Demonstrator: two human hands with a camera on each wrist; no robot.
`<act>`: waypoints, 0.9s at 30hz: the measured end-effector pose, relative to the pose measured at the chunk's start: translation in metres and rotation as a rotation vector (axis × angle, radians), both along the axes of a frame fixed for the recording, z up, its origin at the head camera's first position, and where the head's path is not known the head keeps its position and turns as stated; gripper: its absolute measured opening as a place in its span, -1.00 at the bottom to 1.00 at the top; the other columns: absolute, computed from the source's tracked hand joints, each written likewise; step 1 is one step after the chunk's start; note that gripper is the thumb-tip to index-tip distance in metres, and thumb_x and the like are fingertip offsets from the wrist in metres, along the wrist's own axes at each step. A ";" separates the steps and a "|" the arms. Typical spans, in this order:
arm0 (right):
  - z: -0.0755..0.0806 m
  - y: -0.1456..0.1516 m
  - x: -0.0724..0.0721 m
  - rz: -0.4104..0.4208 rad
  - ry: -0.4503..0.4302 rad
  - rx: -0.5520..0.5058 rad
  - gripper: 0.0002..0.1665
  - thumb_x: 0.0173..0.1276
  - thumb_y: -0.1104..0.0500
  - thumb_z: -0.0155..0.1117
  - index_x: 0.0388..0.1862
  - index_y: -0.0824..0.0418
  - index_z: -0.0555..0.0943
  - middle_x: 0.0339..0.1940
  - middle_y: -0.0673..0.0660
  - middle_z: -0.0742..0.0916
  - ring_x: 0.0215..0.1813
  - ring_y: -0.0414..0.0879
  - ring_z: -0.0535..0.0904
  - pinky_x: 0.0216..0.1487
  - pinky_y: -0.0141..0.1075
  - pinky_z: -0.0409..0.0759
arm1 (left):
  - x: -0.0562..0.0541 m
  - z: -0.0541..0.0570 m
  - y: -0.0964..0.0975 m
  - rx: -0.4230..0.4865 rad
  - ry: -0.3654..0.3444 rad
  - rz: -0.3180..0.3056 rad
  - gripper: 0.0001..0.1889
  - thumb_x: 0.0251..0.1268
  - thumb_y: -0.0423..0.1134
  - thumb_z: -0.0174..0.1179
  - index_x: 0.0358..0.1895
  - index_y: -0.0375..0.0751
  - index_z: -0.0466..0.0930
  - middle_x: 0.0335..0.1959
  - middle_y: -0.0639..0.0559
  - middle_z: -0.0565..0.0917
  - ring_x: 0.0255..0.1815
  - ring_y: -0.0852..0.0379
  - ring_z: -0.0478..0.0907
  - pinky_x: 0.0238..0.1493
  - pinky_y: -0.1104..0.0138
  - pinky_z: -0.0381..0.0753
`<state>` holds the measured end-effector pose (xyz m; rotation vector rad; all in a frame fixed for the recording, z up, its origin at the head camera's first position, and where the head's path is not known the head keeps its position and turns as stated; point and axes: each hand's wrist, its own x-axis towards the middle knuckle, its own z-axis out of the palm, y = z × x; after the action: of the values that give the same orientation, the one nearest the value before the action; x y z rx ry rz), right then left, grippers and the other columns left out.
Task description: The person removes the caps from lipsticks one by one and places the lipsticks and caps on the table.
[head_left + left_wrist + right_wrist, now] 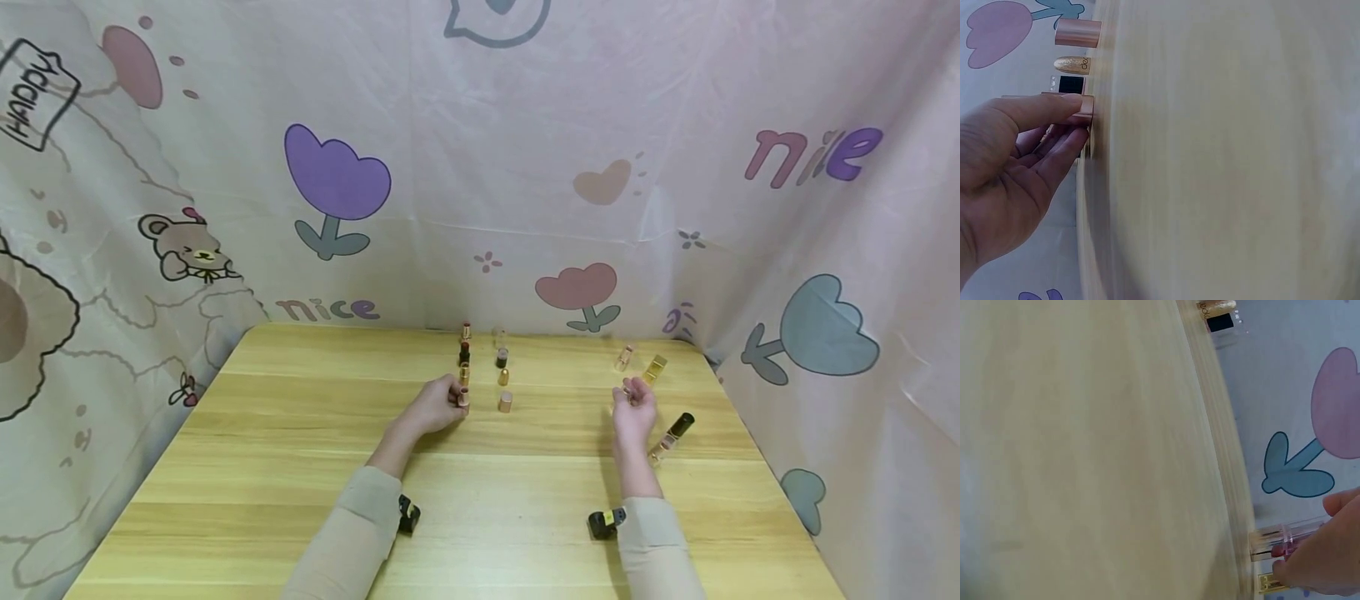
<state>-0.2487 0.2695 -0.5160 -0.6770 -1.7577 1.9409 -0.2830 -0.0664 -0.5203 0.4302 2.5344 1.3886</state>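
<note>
My left hand (435,407) pinches a rose-gold lipstick tube (1087,110) between thumb and fingers, its base close to the tabletop. That tube is nearest in a column with a gold tube (465,374), a dark lipstick (465,354) and a red lipstick (467,332). Right of this column stand a rose-gold cap (506,402), a gold cap (503,377), a black cap (502,358) and a clear cap (501,338). Over at the right, my right hand (636,412) has its fingers curled at a clear, pinkish lipstick tube (1267,545), partly hidden by the hand.
Beyond the right hand stand a pink tube (625,358) and a gold tube (656,367). Right of its wrist are a black-topped tube (681,425) and a clear tube (663,449). The wooden table (300,475) meets a printed curtain (442,192) behind.
</note>
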 end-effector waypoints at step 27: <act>0.004 -0.027 0.009 0.175 0.046 -0.078 -0.42 0.63 0.26 0.12 0.52 0.44 0.29 0.43 0.37 0.49 0.32 -0.05 0.49 0.46 -0.30 0.48 | 0.005 0.009 0.000 0.039 0.056 0.011 -0.46 0.23 -0.43 0.44 0.25 -0.43 0.47 0.10 -0.20 0.63 0.14 -0.12 0.61 0.27 0.06 0.64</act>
<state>-0.2399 0.2420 -0.5120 -0.5151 -1.7734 2.1329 -0.2777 -0.0668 -0.5109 0.4693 2.5613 1.4519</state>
